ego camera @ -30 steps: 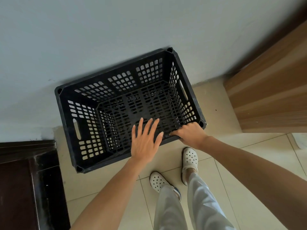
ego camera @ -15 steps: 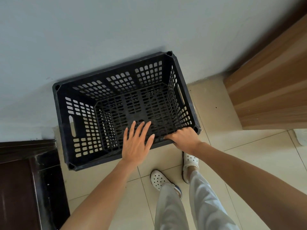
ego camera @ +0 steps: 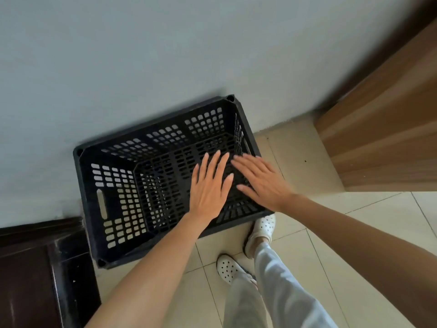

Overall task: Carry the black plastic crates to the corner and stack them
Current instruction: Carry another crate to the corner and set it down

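A black plastic crate (ego camera: 123, 185) with perforated walls and slot handles sits on the tiled floor, its long back side against the pale wall. The crate holds nothing. My left hand (ego camera: 209, 185) hovers over the crate's near right part, palm down, fingers spread. Beside it my right hand (ego camera: 262, 179) is also flat with fingers apart, above the crate's right end. Neither hand grips the rim. Whether other crates lie under this one I cannot tell.
A dark wooden door frame (ego camera: 35, 268) stands at the lower left, touching the crate's left corner. A light wooden panel (ego camera: 383, 129) rises at the right. My feet in white perforated clogs (ego camera: 228, 268) stand on cream tiles just before the crate.
My right hand has let go of the crate's near right rim and opened flat. The crate now sits lower and further from me, against the wall. Both hands are over its interior.
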`<action>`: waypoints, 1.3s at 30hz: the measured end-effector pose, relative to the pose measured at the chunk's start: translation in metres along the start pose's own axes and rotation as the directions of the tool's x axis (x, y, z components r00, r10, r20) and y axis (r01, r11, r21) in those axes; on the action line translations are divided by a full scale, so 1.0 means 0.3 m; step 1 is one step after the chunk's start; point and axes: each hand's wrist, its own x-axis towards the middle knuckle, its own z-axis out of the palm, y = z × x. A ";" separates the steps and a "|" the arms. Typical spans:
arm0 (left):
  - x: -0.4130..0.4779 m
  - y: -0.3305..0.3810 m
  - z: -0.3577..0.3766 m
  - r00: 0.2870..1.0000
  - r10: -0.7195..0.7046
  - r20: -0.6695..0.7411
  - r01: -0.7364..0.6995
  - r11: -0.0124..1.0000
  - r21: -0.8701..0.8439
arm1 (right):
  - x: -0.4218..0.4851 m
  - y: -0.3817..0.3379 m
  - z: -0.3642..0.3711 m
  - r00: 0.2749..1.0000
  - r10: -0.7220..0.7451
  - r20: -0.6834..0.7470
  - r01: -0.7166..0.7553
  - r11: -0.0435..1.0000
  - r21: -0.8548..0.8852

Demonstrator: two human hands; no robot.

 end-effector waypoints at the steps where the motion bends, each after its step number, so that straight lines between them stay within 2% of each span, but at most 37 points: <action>1: 0.063 0.018 -0.020 1.000 0.020 -0.020 -0.021 1.000 -0.023 | 0.033 0.028 -0.012 0.997 0.069 -0.020 -0.069 0.998 0.006; 3: 0.195 0.046 -0.051 0.997 0.063 -0.035 -0.065 0.996 -0.065 | 0.109 0.073 -0.030 0.985 0.172 -0.026 -0.171 0.985 0.016; 5: 0.324 0.067 -0.074 0.995 0.099 -0.033 -0.101 0.993 -0.060 | 0.184 0.108 -0.037 0.979 0.204 -0.014 -0.204 0.979 0.008; 8: 0.495 0.077 -0.107 0.992 0.126 0.003 -0.126 0.991 0.053 | 0.299 0.143 -0.051 0.981 0.191 0.021 -0.192 0.981 0.018; 11: 0.582 0.036 -0.120 0.974 0.196 0.118 -0.212 0.967 0.145 | 0.370 0.168 -0.057 0.978 0.197 0.073 -0.201 0.979 0.044; 13: 0.599 0.001 -0.113 0.954 0.241 0.181 -0.261 0.960 0.098 | 0.380 0.175 -0.054 0.976 0.201 0.087 -0.208 0.975 0.079; 16: 0.610 -0.022 -0.106 0.932 0.259 0.253 -0.263 0.965 -0.018 | 0.379 0.179 -0.051 0.975 0.193 0.109 -0.203 0.976 0.084; 21: 0.607 -0.026 -0.148 0.916 0.281 0.286 -0.272 0.960 -0.074 | 0.385 0.155 -0.083 0.952 0.243 0.189 -0.255 0.966 0.046; 26: 0.431 -0.173 -0.187 0.975 0.191 0.115 -0.182 0.980 -0.085 | 0.367 0.168 -0.129 0.974 0.201 0.104 -0.196 0.979 -0.050; 30: 0.186 -0.462 -0.204 0.985 0.106 0.133 -0.109 0.994 0.020 | 0.391 0.078 -0.137 0.994 0.094 0.063 -0.084 0.987 -0.140; 35: -0.071 -0.803 -0.225 0.994 -0.083 0.071 0.074 0.990 0.123 | 0.580 -0.208 -0.084 0.976 -0.126 0.176 0.158 0.971 -0.182; 39: -0.250 -0.985 -0.212 0.970 -0.242 -0.022 0.243 0.968 0.057 | 0.771 -0.501 -0.006 0.953 -0.173 0.248 0.204 0.973 -0.105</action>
